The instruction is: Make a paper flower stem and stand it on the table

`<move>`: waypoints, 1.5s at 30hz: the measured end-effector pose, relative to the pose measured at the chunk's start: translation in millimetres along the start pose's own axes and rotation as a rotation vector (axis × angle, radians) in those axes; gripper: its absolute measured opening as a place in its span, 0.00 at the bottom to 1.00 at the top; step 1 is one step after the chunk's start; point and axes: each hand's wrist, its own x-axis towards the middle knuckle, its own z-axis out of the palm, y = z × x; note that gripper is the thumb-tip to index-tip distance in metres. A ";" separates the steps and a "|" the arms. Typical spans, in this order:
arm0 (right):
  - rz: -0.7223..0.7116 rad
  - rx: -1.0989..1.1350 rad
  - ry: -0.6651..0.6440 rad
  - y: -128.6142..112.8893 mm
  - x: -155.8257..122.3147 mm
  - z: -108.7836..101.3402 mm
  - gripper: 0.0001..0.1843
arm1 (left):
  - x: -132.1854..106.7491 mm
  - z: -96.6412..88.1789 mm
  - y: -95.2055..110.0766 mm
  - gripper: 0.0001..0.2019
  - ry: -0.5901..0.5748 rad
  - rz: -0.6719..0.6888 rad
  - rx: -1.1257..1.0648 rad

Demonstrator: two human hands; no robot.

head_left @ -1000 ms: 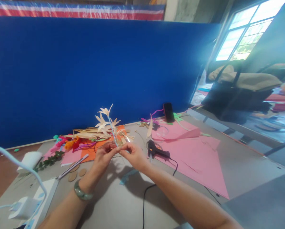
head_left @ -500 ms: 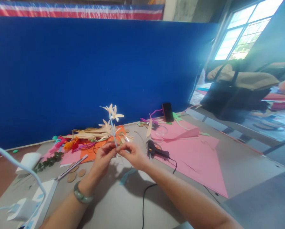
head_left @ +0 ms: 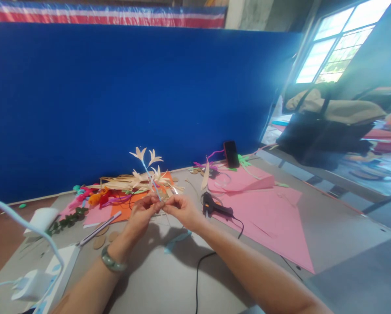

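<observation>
Daylight enters at upper right through window; panes overexposed. Bluish haze and glare veil the right end of the blue panel and the bag. Left hand and right hand cast dark, soft-edged shadows on counter. Fine detail soft; right edge blurred, stretched.

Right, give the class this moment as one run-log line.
left hand: pinching stem near base | right hand: pinching there too | flowers: above hands | glue gun: lying right of hands
</observation>
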 end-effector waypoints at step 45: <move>-0.127 -0.228 0.057 4.8 -2.0 0.9 0.09 | -4.9 8.7 -1.9 0.13 0.172 0.043 0.053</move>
